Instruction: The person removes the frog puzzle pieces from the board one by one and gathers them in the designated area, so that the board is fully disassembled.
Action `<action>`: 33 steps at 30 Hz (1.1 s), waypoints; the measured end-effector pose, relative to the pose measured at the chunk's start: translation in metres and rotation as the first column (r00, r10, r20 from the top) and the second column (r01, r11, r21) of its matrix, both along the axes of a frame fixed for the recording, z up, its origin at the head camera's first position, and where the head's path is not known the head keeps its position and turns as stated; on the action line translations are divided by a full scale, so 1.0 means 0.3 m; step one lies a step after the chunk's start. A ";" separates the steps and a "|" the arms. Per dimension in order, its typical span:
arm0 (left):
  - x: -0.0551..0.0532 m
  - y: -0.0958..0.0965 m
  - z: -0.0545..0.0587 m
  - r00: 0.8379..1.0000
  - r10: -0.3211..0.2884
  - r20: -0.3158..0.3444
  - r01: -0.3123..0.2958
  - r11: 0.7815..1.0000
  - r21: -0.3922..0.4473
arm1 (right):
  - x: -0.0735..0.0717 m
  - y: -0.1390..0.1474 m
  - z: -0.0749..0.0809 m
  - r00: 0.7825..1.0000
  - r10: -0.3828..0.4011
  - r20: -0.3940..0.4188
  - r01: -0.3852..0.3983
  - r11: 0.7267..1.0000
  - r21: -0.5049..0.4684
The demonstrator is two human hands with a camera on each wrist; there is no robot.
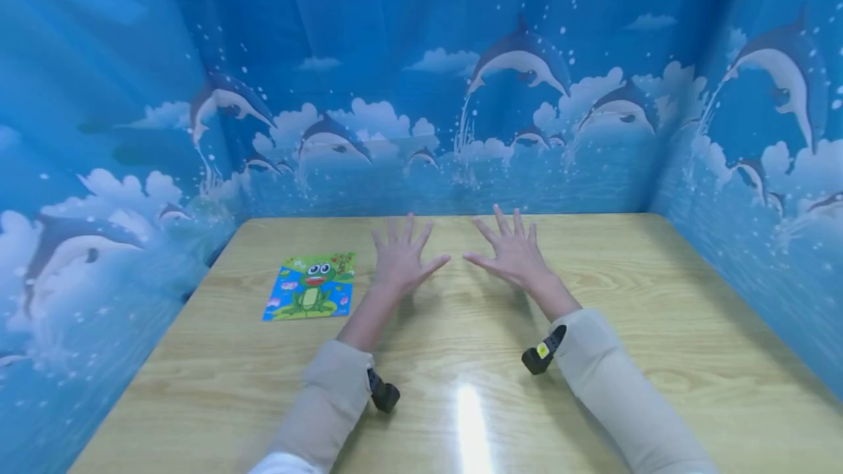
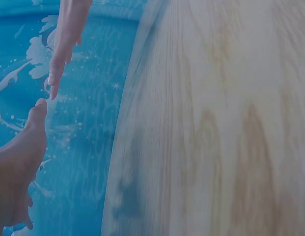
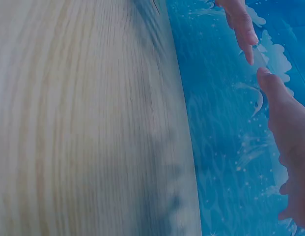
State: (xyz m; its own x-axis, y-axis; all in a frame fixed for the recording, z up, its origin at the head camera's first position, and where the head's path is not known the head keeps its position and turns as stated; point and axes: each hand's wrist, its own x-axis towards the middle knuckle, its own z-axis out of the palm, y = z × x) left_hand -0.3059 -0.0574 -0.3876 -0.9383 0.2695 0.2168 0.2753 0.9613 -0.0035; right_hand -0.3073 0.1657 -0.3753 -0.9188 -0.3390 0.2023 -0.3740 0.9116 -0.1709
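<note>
My left hand (image 1: 400, 260) is held above the wooden table with fingers straight and spread, palm down, holding nothing. To its left lies a square picture card (image 1: 309, 290) with a green frog on a blue pond, the thing nearest to that hand. My right hand (image 1: 512, 253) mirrors it on the right, fingers spread wide and nothing held. The two thumbs point toward each other with a gap between them. Both wrist views also show the left hand (image 2: 19, 162) and the right hand (image 3: 290, 142) apart from the table, with shadows below.
The wooden table (image 1: 658, 328) has light grain and a bright glare streak near the front. Blue curtains (image 1: 395, 93) printed with dolphins and clouds stand along its back and sides. A small black device (image 1: 385, 393) is strapped on the left wrist, another (image 1: 540, 357) on the right.
</note>
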 end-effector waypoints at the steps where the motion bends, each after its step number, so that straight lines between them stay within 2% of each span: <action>1: 0.002 -0.012 0.000 1.000 0.001 0.003 -0.001 1.000 0.010 | 0.000 -0.010 0.000 1.000 0.007 -0.002 -0.007 1.000 -0.005; 7: 0.029 -0.097 0.002 1.000 0.025 0.015 -0.026 0.997 0.069 | 0.007 -0.093 -0.007 0.999 0.051 -0.012 -0.051 0.999 -0.014; 17: 0.093 -0.271 -0.006 0.996 0.087 0.030 -0.090 0.984 0.153 | 0.032 -0.273 -0.032 0.992 0.122 -0.038 -0.122 0.992 0.020; 25: 0.154 -0.430 -0.033 0.995 0.098 0.003 -0.097 0.979 0.178 | 0.055 -0.427 -0.077 0.983 0.179 -0.037 -0.178 0.984 0.030; 33: 0.192 -0.580 -0.069 0.995 0.096 -0.003 -0.094 0.975 0.203 | 0.074 -0.555 -0.120 0.977 0.214 -0.018 -0.212 0.975 0.073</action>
State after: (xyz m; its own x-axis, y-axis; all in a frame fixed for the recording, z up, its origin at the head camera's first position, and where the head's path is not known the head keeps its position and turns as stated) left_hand -0.2482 -0.2315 -0.4084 -0.9544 0.1287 0.2693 0.1839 0.9643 0.1907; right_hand -0.2850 -0.0008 -0.4114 -0.8187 -0.5406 0.1937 -0.5644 0.8198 -0.0972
